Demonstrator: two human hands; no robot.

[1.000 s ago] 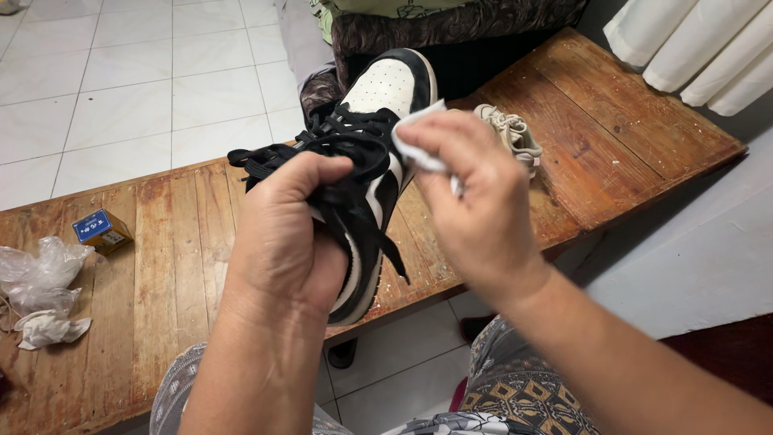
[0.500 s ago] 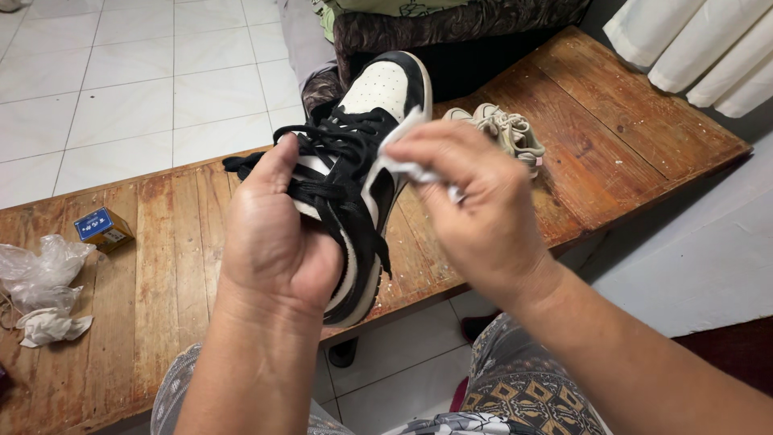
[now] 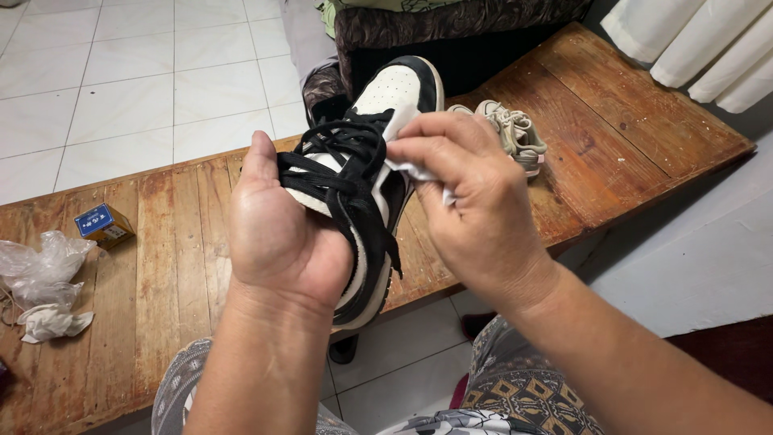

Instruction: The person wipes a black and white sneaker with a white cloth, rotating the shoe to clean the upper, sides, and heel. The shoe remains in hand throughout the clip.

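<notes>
Worn wooden bench [image 3: 169, 242], white tiled floor [image 3: 121, 72], dark patterned sofa [image 3: 451, 24], pale curtain folds [image 3: 692, 40]

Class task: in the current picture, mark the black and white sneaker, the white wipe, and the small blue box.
black and white sneaker [image 3: 396, 83]: head view, on the white perforated toe.
white wipe [image 3: 396, 126]: head view, on its upper corner above the fingers.
small blue box [image 3: 98, 220]: head view, on its blue top face.

One small rectangular cardboard box [image 3: 104, 225], blue on top with tan-yellow sides, lies tilted on the worn wooden bench [image 3: 173, 266] near its left end. A crumpled clear plastic bag [image 3: 42, 267] lies just left of it.
</notes>
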